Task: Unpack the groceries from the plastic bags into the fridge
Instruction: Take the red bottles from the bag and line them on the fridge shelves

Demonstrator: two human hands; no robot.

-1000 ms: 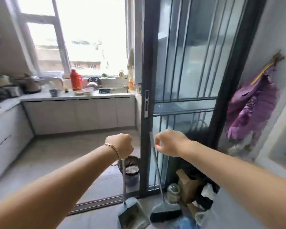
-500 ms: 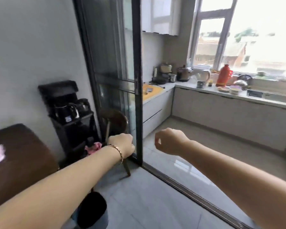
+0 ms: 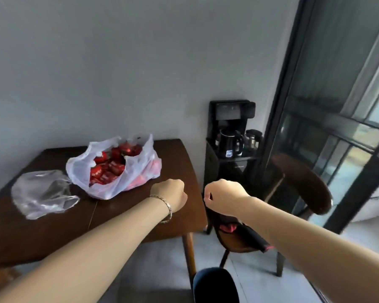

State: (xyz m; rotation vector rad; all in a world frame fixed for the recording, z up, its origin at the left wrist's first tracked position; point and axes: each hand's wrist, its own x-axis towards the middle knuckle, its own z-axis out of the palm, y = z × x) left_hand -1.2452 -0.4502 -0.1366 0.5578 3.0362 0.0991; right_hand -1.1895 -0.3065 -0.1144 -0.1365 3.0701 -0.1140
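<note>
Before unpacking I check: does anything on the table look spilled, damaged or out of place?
Nothing spilled. The white bag lies open with red packets inside; the clear bag beside it lies crumpled.

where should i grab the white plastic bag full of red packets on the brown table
Probably the two raised handle flaps at the top of the white plastic bag, pinched together from above. Its mouth gapes open over loose red packets, so a side grab could spill them. The left hand, fisted and empty, is nearest.
</note>
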